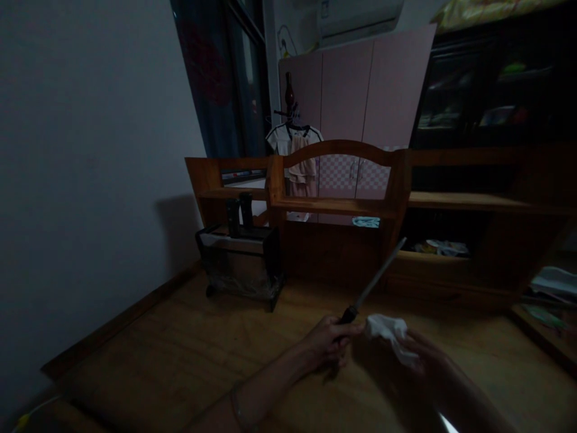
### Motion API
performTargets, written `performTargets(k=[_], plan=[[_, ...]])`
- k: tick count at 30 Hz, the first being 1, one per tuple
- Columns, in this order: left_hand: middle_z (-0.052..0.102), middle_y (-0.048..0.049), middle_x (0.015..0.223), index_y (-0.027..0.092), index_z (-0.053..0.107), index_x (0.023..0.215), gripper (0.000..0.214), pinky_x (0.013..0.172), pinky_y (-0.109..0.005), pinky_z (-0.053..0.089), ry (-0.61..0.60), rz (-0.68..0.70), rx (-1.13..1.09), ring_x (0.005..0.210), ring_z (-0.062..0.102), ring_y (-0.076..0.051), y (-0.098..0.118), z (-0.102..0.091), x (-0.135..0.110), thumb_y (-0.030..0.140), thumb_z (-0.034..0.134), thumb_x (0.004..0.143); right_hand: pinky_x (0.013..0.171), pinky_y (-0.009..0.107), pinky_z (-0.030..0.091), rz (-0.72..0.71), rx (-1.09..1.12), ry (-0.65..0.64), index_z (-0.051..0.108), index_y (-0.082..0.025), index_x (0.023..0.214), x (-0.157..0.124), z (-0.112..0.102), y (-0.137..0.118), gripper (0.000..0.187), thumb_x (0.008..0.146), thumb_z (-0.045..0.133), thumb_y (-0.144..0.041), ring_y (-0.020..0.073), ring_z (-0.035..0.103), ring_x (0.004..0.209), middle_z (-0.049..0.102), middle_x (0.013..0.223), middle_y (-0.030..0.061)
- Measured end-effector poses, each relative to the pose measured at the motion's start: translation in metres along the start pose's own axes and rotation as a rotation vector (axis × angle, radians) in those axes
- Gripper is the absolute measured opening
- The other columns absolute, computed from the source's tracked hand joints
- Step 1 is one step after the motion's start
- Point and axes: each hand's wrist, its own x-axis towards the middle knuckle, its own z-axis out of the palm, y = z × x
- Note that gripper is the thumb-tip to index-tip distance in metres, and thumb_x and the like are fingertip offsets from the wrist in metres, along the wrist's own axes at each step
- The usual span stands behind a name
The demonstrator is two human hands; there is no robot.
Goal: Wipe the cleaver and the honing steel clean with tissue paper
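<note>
My left hand (331,343) is closed around the black handle of a long, narrow knife-like tool. Its slim grey metal part (379,275) points up and to the right, away from me; the dim light hides whether it has a sharp edge. Just right of the handle, my right hand (421,352) pinches a crumpled white tissue (388,328). The tissue hangs loosely from the fingers, apart from the metal part. Motion blurs the right hand a little. Both hands are above a light wooden surface.
On the wooden surface (180,349), a black-framed box (238,264) with clear plastic round it stands at left, two black upright pieces on top. A wooden shelf unit (338,207) spans the back. Papers (552,282) lie at far right. A white wall (99,150) borders the left.
</note>
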Motion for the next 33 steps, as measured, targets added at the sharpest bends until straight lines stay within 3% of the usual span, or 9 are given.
performTargets(k=[3,6,10,13,16,21,25,29,33], plan=[[0.026,0.0109,0.029,0.019,0.042,0.05,0.043,0.038,-0.025,0.038,0.019,-0.007,0.035,0.024,0.019,-0.005,0.0,0.001,0.0,0.047,0.069,0.068,0.067,0.034,0.052,0.054,0.018,0.074,0.067,-0.02,0.102,0.001,-0.009,-0.002,0.043,0.061,0.071,-0.033,0.0273,0.067,0.078,0.071,0.091,0.009],[0.027,0.0105,0.029,0.019,0.041,0.049,0.043,0.04,-0.025,0.041,-0.006,-0.033,0.094,0.025,0.021,-0.004,0.003,0.003,-0.003,0.046,0.07,0.067,0.066,0.031,0.052,-0.044,-0.054,0.158,0.068,-0.019,0.101,-0.006,-0.01,-0.012,0.037,0.066,0.067,-0.034,0.0265,0.066,0.082,0.07,0.098,0.0091],[0.031,0.01,0.032,0.018,0.041,0.05,0.043,0.04,-0.024,0.041,-0.046,-0.065,0.181,0.027,0.026,-0.004,0.006,0.007,-0.006,0.045,0.072,0.064,0.071,0.027,0.05,-0.035,0.034,0.117,0.07,-0.018,0.094,-0.014,0.001,-0.019,0.03,0.075,0.064,-0.041,0.0226,0.064,0.084,0.07,0.095,0.0063],[0.038,0.008,0.038,0.016,0.047,0.053,0.041,0.037,-0.023,0.039,-0.077,-0.069,0.263,0.03,0.032,-0.005,0.003,0.008,-0.005,0.045,0.074,0.06,0.076,0.029,0.049,0.06,0.179,-0.004,0.07,-0.016,0.087,-0.014,0.009,-0.013,0.029,0.077,0.064,-0.043,0.0221,0.065,0.081,0.07,0.085,0.0067],[0.038,0.0085,0.039,0.015,0.05,0.055,0.041,0.036,-0.022,0.039,-0.072,-0.071,0.317,0.031,0.031,-0.004,-0.002,0.008,-0.003,0.046,0.076,0.057,0.084,0.031,0.047,0.265,0.38,-0.205,0.071,-0.013,0.084,-0.014,0.008,-0.009,0.027,0.078,0.066,-0.039,0.0227,0.066,0.081,0.071,0.08,0.0092],[0.036,0.0091,0.04,0.016,0.046,0.053,0.044,0.037,-0.022,0.04,-0.049,-0.072,0.323,0.032,0.03,-0.004,-0.005,0.009,-0.001,0.048,0.076,0.056,0.098,0.041,0.039,0.406,0.548,-0.468,0.07,-0.013,0.088,-0.02,0.002,-0.021,0.031,0.082,0.056,-0.04,0.0287,0.063,0.1,0.072,0.088,0.0116],[0.037,0.009,0.039,0.016,0.047,0.053,0.043,0.042,-0.024,0.042,-0.045,-0.096,0.295,0.031,0.029,-0.004,0.001,0.009,-0.002,0.048,0.074,0.057,0.102,0.046,0.036,0.306,0.617,-0.511,0.069,-0.014,0.09,-0.027,0.007,-0.031,0.033,0.078,0.055,-0.041,0.032,0.057,0.11,0.07,0.099,0.0127],[0.032,0.0102,0.035,0.018,0.043,0.051,0.043,0.043,-0.025,0.043,-0.059,-0.062,0.225,0.029,0.025,-0.004,0.005,0.007,-0.003,0.049,0.069,0.063,0.105,0.046,0.035,0.104,0.768,-0.371,0.068,-0.018,0.091,-0.029,0.009,-0.033,0.028,0.082,0.052,-0.04,0.0298,0.05,0.119,0.064,0.114,0.01],[0.03,0.01,0.034,0.018,0.04,0.048,0.047,0.042,-0.024,0.042,-0.041,-0.079,0.241,0.03,0.026,-0.004,0.007,0.006,-0.005,0.051,0.07,0.063,0.103,0.047,0.039,0.045,0.755,-0.282,0.068,-0.018,0.089,-0.022,0.006,-0.027,0.018,0.08,0.055,-0.027,0.0278,0.05,0.119,0.064,0.114,0.0088]])
